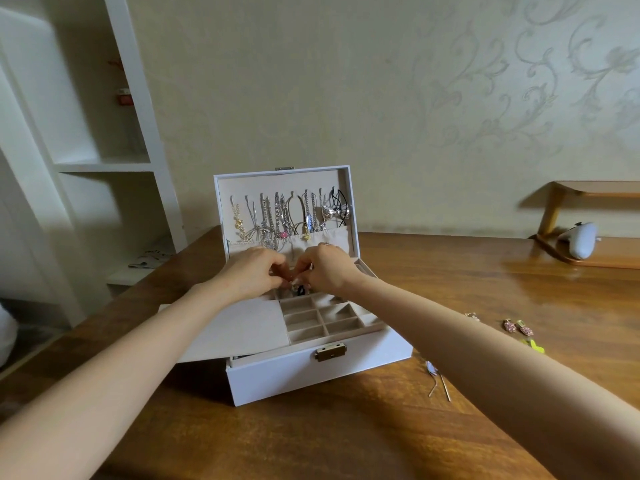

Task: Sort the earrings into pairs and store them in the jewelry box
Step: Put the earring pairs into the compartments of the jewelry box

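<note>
A white jewelry box (pixel 311 372) stands open on the wooden table, necklaces hanging inside its raised lid (pixel 287 216). Both my hands reach over the back of its beige compartment tray (pixel 322 320). My left hand (pixel 254 273) and my right hand (pixel 323 271) have curled fingers that meet and pinch a small earring (pixel 299 289), dark and partly hidden by my fingers. Loose earrings lie on the table to the right: a pink pair (pixel 517 326), a yellow-green one (pixel 535 345), a small gold one (pixel 471 316) and a long thin pair (pixel 439 381).
A beige flat insert (pixel 242 332) juts out of the box's left side. A white object (pixel 581 244) rests on a low wooden stand (pixel 588 258) at the far right. White shelving (pixel 104 161) stands left of the table.
</note>
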